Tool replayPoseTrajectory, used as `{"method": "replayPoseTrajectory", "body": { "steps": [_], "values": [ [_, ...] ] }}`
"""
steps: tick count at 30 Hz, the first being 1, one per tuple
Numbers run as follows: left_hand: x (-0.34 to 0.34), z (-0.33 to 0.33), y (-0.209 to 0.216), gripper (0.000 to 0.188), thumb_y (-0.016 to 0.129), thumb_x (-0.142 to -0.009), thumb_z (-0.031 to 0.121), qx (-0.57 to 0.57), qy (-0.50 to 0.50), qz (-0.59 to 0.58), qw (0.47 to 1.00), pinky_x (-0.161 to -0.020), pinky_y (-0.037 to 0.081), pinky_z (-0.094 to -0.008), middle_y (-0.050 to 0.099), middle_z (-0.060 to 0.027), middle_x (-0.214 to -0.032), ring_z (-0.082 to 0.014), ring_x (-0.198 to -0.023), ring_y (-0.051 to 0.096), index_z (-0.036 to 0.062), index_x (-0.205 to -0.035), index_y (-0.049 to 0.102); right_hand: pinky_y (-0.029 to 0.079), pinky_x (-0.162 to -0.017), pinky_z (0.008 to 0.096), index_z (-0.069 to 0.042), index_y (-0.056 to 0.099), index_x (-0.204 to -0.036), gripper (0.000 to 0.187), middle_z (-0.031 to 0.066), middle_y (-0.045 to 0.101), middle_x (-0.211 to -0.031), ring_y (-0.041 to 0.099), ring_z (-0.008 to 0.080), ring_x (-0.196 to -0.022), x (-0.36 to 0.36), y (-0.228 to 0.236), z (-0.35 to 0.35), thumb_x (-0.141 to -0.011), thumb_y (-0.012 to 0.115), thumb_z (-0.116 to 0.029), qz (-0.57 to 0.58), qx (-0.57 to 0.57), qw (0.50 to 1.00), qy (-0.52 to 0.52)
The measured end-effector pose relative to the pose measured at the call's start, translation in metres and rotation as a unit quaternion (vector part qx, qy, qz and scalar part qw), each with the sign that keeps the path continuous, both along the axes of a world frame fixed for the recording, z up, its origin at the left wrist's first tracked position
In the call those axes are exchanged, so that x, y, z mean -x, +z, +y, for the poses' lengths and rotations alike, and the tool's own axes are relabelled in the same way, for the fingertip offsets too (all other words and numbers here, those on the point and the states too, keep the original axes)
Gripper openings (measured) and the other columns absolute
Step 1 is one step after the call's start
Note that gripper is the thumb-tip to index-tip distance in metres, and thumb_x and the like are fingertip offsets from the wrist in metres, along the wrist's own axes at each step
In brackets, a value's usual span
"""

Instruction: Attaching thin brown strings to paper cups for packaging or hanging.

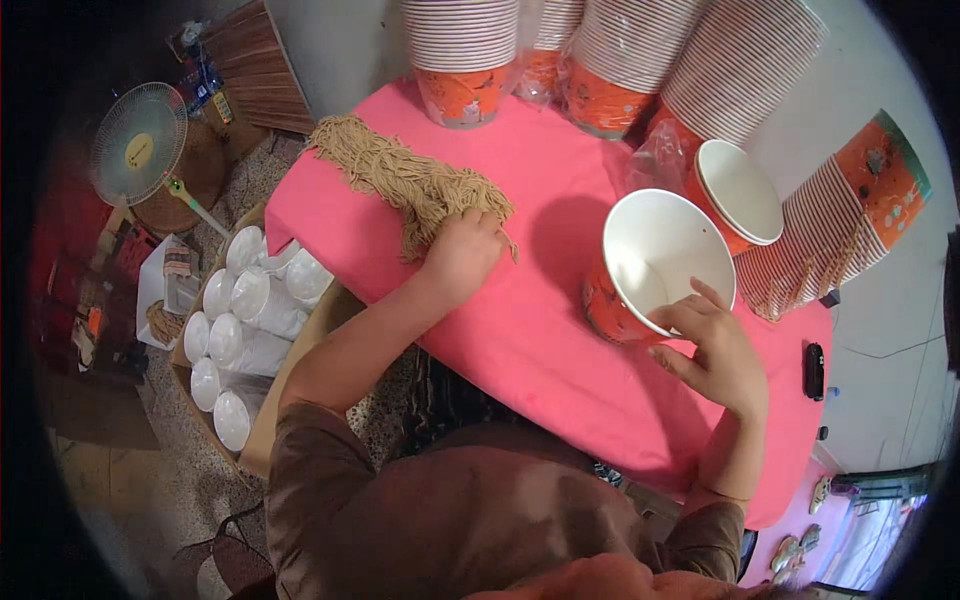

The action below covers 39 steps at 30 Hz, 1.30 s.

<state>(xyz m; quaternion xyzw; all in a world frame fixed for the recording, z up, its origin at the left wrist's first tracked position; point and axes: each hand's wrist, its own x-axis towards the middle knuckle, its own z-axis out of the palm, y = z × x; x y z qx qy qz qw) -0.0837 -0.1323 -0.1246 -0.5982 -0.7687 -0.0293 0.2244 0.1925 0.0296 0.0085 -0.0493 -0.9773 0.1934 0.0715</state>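
A long bundle of tan cords (385, 175) lies across the left part of the pink-covered table. At its near end my left hand (465, 255) has its fingers curled into the strands. To the right stands a large orange paper bucket (655, 240) with a white inside, its mouth facing up. My right hand (715, 345) is at the bucket's near right rim, fingers apart, some over the opening and the thumb outside. No cords show in the visible part of the bucket; my right hand covers part of the rim.
Tall stacks of paper buckets (460, 95) line the table's back edge. Two nested buckets (740, 190) and a leaning stack (815, 235) are at the right, near a small black object (814, 371). A carton (262, 425) of wrapped white cups and a fan (140, 145) stand left.
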Motion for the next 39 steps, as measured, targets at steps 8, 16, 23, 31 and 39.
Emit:
{"method": "replayPoseTrajectory", "body": {
  "steps": [8,16,23,31,39],
  "values": [
    [-0.004,-0.01,0.031,0.005,0.062,-0.07,0.007,-0.133,-0.141,-0.235,0.952,-0.076,0.047,-0.0381,0.056,-0.009,-0.083,-0.0278,-0.086,0.055,0.0048,-0.075,0.062,0.047,-0.07,0.0422,-0.002,0.063,-0.084,0.018,0.0119,0.062,-0.077,0.06,0.0309,-0.078,-0.008,-0.002,0.015,-0.066,0.067,0.001,0.016,0.011,0.999,0.05],
    [-0.065,-0.019,0.03,0.007,0.069,-0.077,0.006,-0.252,-0.234,-0.397,0.851,-0.069,0.049,-0.0363,0.063,-0.012,-0.08,-0.0275,-0.077,0.061,0.0021,-0.081,0.064,0.049,-0.064,0.0393,-0.002,0.064,-0.084,0.016,0.0129,0.062,-0.077,0.061,0.0316,-0.073,-0.01,0.001,0.016,-0.069,0.066,0.001,-0.018,0.064,0.998,0.015],
    [-0.135,-0.019,0.038,0.01,0.064,-0.087,0.008,-0.191,-0.221,-0.692,0.66,-0.064,0.048,-0.0259,0.065,-0.0077,-0.08,-0.0109,-0.072,0.06,-0.0017,-0.09,0.065,0.049,-0.063,0.0401,-0.001,0.063,-0.085,0.016,0.0136,0.062,-0.074,0.062,0.0316,-0.069,-0.005,-0.001,-0.003,-0.072,0.069,-0.007,-0.004,0.058,0.998,0.019],
    [-0.133,0.0,0.035,0.006,0.064,-0.086,0.005,-0.254,-0.219,-0.627,0.703,-0.057,0.045,-0.0252,0.059,-0.0064,-0.073,-0.0104,-0.065,0.057,-0.0012,-0.086,0.064,0.05,-0.064,0.0361,-0.001,0.066,-0.092,0.014,0.0156,0.066,-0.081,0.066,0.0291,-0.071,-0.001,0.003,-0.01,-0.084,0.065,-0.012,0.036,0.161,0.985,-0.057],
    [-0.135,0.004,0.029,0.004,0.065,-0.081,0.0,-0.323,-0.195,-0.602,0.704,-0.051,0.041,-0.0237,0.055,-0.004,-0.069,-0.0079,-0.058,0.052,-0.0003,-0.08,0.062,0.05,-0.058,0.0263,0.002,0.065,-0.095,0.011,0.0085,0.064,-0.08,0.061,0.0127,-0.068,0.007,0.005,-0.006,-0.086,0.063,-0.004,-0.01,0.109,0.994,-0.032]
  ]
}}
